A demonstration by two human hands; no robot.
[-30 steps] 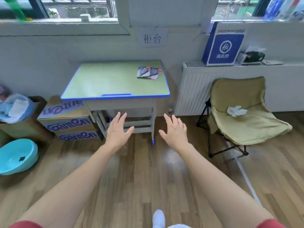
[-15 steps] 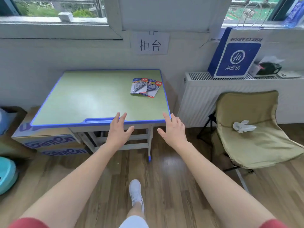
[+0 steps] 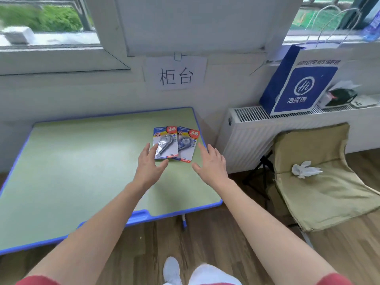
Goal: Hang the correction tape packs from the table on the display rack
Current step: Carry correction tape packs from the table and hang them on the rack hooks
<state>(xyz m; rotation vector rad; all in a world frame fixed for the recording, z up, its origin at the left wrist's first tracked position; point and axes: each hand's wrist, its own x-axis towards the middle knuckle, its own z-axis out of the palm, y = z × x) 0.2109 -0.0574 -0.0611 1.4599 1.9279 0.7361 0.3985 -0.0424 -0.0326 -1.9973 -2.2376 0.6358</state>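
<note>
Correction tape packs (image 3: 165, 144), two of them, lie side by side near the far right corner of the green table (image 3: 72, 161). Left hand (image 3: 149, 163) is spread, fingertips at the left pack's edge. Right hand (image 3: 212, 161) is spread too, just beside the right pack, holding nothing.

On the pale green table with a blue rim (image 3: 82, 171), two carded correction tape packs with red "36" badges lie flat near its 1 o'clock corner. The left pack (image 3: 165, 144) touches the right pack (image 3: 187, 145). The person's bare left hand (image 3: 149, 164) hovers at 7 o'clock of the left pack, fingers straight, tips at its edge; I cannot judge contact. The right hand (image 3: 211, 164), fingers spread, hovers at 4 o'clock of the right pack. A white paper sign (image 3: 174, 74) hangs on the wall at 12 o'clock, and a khaki fabric folding chair (image 3: 320, 192) stands at 3 o'clock.
</note>
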